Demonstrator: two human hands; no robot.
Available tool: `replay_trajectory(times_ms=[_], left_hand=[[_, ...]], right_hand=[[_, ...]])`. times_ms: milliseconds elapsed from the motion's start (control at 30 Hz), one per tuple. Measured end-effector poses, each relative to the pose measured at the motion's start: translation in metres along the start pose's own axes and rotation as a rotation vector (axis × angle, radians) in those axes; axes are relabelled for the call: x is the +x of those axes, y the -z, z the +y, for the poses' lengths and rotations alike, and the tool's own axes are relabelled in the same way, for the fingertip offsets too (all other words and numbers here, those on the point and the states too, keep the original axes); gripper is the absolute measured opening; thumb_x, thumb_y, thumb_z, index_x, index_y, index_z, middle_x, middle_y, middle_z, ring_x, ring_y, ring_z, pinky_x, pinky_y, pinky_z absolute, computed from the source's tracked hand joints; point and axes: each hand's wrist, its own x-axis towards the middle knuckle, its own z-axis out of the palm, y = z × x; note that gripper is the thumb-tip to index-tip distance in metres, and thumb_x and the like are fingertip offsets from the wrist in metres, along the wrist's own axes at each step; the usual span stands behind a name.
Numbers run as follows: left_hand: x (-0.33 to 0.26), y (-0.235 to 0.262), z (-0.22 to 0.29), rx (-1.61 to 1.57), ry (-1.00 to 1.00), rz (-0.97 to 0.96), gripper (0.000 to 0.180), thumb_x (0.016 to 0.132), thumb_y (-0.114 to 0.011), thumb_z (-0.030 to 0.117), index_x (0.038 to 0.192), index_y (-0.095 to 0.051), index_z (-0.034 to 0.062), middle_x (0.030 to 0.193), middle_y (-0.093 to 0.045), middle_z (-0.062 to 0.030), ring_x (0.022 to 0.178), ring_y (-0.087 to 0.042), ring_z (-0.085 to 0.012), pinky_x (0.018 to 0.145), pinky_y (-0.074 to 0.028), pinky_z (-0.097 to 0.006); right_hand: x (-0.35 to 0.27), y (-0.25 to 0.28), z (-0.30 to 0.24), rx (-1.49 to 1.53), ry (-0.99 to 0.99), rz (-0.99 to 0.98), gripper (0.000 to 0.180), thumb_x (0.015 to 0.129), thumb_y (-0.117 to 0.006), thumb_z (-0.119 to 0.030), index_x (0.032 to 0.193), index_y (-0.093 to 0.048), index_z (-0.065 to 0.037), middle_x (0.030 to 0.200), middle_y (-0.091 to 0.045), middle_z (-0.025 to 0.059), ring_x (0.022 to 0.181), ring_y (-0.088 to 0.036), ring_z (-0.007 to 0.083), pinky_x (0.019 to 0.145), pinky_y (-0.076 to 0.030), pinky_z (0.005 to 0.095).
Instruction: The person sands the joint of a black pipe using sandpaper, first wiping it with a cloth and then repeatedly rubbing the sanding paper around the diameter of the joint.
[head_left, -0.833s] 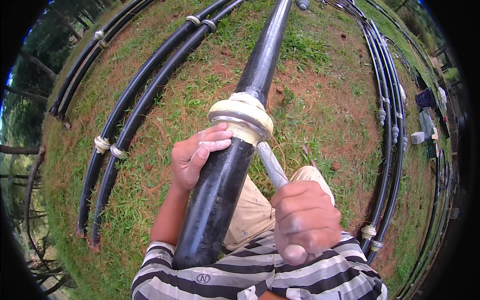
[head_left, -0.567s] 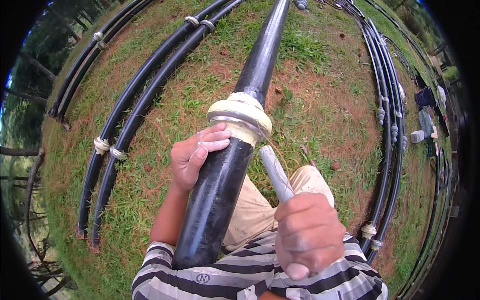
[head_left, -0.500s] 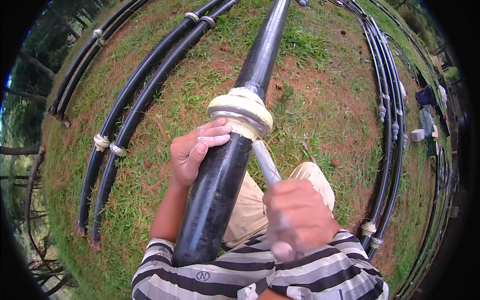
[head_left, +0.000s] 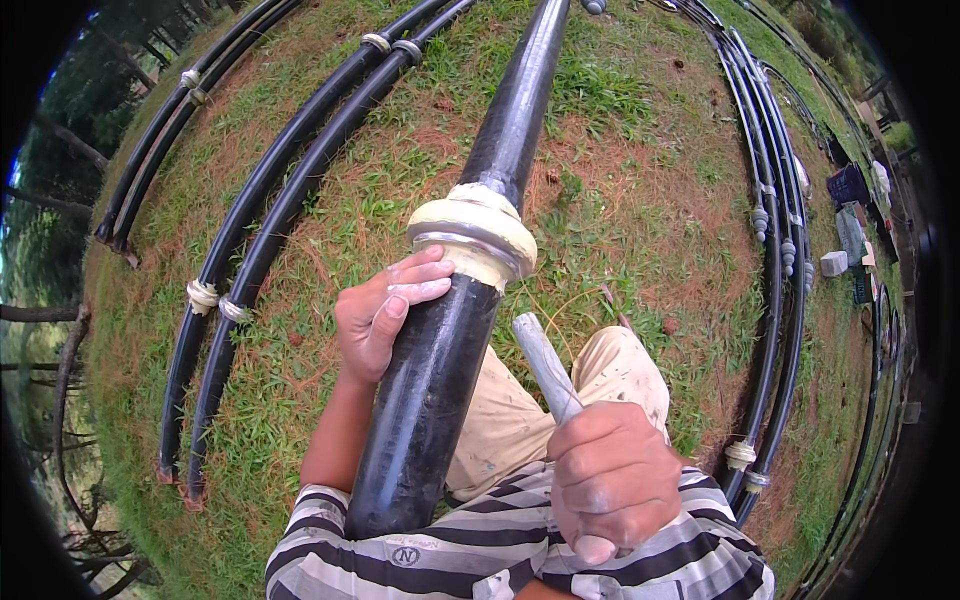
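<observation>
A thick black pipe [head_left: 440, 370] runs from my lap away across the grass. A cream and grey collar [head_left: 470, 235] wraps its joint. My left hand [head_left: 380, 315] rests on the pipe just below the collar, fingers touching its lower edge. My right hand [head_left: 610, 480] is closed around a grey, putty-smeared flat tool [head_left: 543, 362], whose tip points up toward the collar but stands a little short of it.
Two pairs of black pipes with pale joint collars [head_left: 212, 300] lie on the grass at the left. More black pipes [head_left: 775, 260] curve along the right. Boxes and a grey block [head_left: 833, 262] sit at the far right. My knee in beige trousers [head_left: 620, 370] is under the tool.
My right hand has worked the tool back and forth beside the collar; its tip now sits lower and clear of the collar. My left hand stays on the pipe.
</observation>
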Motion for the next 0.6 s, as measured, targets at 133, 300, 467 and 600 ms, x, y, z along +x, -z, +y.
replay_trajectory(times_ms=[133, 300, 467, 600], left_hand=[[-0.005, -0.002, 0.004, -0.004, 0.012, 0.044, 0.043, 0.108, -0.050, 0.025, 0.113, -0.079, -0.0074, 0.120, -0.076, -0.0247, 0.128, -0.067, -0.0408, 0.114, -0.047, -0.051], [-0.016, -0.004, 0.000, 0.041, 0.060, 0.177, 0.044, 0.110, -0.049, 0.025, 0.115, -0.078, -0.0083, 0.120, -0.075, -0.0264, 0.121, -0.070, -0.0385, 0.111, -0.050, -0.048], [-0.020, 0.000, -0.007, 0.125, 0.119, 0.225, 0.043, 0.110, -0.050, 0.025, 0.113, -0.077, -0.0090, 0.116, -0.076, -0.0255, 0.111, -0.074, -0.0349, 0.104, -0.054, -0.045], [-0.026, -0.001, -0.009, 0.088, 0.162, 0.259, 0.041, 0.109, -0.052, 0.023, 0.113, -0.077, -0.0090, 0.115, -0.076, -0.0246, 0.106, -0.075, -0.0323, 0.098, -0.056, -0.042]], right_hand=[[-0.023, 0.027, 0.011, -0.142, -0.203, -0.165, 0.041, 0.097, -0.066, -0.008, 0.064, -0.043, -0.005, 0.053, -0.046, 0.0040, 0.038, -0.042, 0.0182, 0.041, -0.036, 0.0341], [-0.099, 0.068, 0.028, -0.495, -0.445, -0.331, 0.039, 0.096, -0.071, -0.013, 0.066, -0.047, -0.005, 0.056, -0.043, 0.0066, 0.042, -0.043, 0.0239, 0.043, -0.032, 0.0374], [-0.175, 0.098, 0.024, -0.674, -1.001, -0.507, 0.027, 0.094, -0.076, -0.018, 0.078, -0.058, -0.007, 0.066, -0.057, 0.0089, 0.060, -0.058, 0.0315, 0.059, -0.044, 0.0415], [-0.207, 0.101, 0.017, -0.741, -1.217, -0.748, 0.025, 0.093, -0.078, -0.026, 0.087, -0.061, -0.007, 0.080, -0.065, 0.0099, 0.080, -0.064, 0.0343, 0.079, -0.047, 0.0471]])
